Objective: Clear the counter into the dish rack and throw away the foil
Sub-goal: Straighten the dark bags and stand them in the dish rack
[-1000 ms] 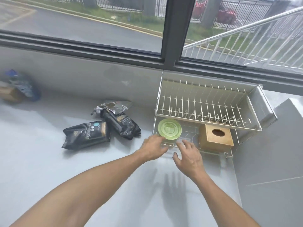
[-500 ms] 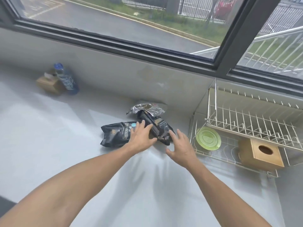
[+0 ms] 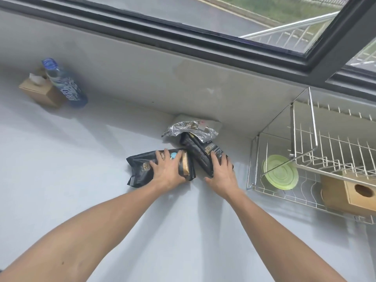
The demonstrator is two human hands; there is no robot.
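Two black pouches lie on the white counter (image 3: 81, 180) below the window. My left hand (image 3: 168, 171) is spread over the left black pouch (image 3: 140, 169), with its fingers reaching the far edge. My right hand (image 3: 220, 169) clasps the near end of the right black pouch (image 3: 200, 151), thumb at its near edge. Crumpled silver foil (image 3: 189, 129) rests on the far end of that pouch, against the wall. To the right stands the wire dish rack (image 3: 305, 139), with a green lid (image 3: 281, 174) and a wooden box (image 3: 350, 190) on its lower tier.
At the far left of the counter stand a cardboard tissue box (image 3: 38, 92) and a blue-labelled water bottle (image 3: 65, 84). A grey wall and a dark window frame (image 3: 183, 39) run along the back. The rack's upper tier overhangs the lower one.
My view has swung left, away from the rack. Both hands moved from the rack's front edge to the two black pouches and now lie on them.
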